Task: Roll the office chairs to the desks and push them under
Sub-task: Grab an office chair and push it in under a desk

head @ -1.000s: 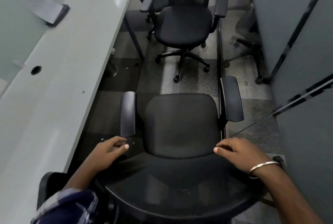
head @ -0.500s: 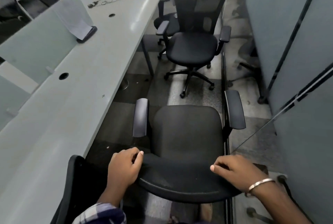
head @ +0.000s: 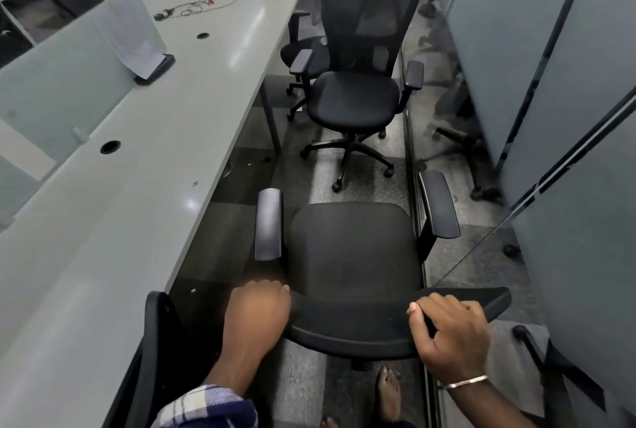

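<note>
A black office chair [head: 354, 248] stands right in front of me in the aisle, its backrest top toward me. My left hand [head: 256, 314] grips the left end of the backrest top, and my right hand [head: 451, 338] grips the right end, fingers curled over the edge. The long white desk [head: 137, 159] runs along the left. A second black chair [head: 358, 83] stands farther down the aisle, facing me, and a third chair [head: 299, 52] sits behind it near the desk's far end.
Grey partition panels [head: 550, 100] line the right side, leaving a narrow aisle. Another black chair's back [head: 155, 352] is at the desk edge by my left arm. A desk leg [head: 272, 124] stands ahead. Cables [head: 196, 6] lie on the far desktop. My bare feet [head: 389, 393] show below.
The view has lifted, showing more of the aisle ahead. The near chair has rolled forward and now stands farther from me. Both hands stay on its backrest, the left one shifted to the corner.
</note>
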Demonstrator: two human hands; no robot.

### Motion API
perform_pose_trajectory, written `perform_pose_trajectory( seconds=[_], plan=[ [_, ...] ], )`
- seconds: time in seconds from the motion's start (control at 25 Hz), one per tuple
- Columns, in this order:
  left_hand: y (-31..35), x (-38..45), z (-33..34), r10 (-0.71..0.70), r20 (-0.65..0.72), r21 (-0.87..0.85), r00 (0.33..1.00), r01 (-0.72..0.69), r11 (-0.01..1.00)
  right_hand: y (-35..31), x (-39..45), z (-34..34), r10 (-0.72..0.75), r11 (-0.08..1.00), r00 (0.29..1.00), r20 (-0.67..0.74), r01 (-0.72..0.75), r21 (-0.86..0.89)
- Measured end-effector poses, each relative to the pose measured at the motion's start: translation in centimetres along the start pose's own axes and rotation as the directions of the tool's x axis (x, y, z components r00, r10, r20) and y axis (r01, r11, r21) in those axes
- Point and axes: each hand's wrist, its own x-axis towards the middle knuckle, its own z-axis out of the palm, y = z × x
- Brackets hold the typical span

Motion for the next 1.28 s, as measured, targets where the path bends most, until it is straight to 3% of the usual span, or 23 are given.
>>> perform_pose_trajectory(
  seconds=[0.28,0.56,0.88,0.96,1.04,1.28],
  plan=[
    [-0.4,2.0,0.5,0.006,-0.071,0.009,0.997,-0.005,1.000,1.3,2.4,1.0,-0.109,0.992,0.993,-0.037,0.111,0.058],
    [2.1,4.9,1.6,-0.157,-0.102,0.033,0.982,0.161,0.986,4.8,8.9,3.2,-0.230,0.964,0.973,-0.022,0.231,0.131],
    [6.3,6.9,4.5,-0.329,-0.200,0.031,0.923,0.342,0.939,8.5,20.8,7.8,-0.371,0.907,0.924,0.091,0.340,0.247],
    [6.6,8.4,4.2,-0.335,-0.301,0.059,0.893,0.368,0.928,7.4,24.5,9.5,-0.436,0.872,0.898,0.060,0.405,0.274],
    [6.7,10.1,3.7,-0.434,-0.266,0.020,0.860,0.455,0.890,6.3,28.0,10.4,-0.498,0.847,0.860,0.108,0.456,0.274],
    [5.1,11.7,2.1,-0.531,-0.332,-0.064,0.779,0.543,0.837,2.0,32.2,14.0,-0.583,0.798,0.798,0.154,0.525,0.296]
  ],
)
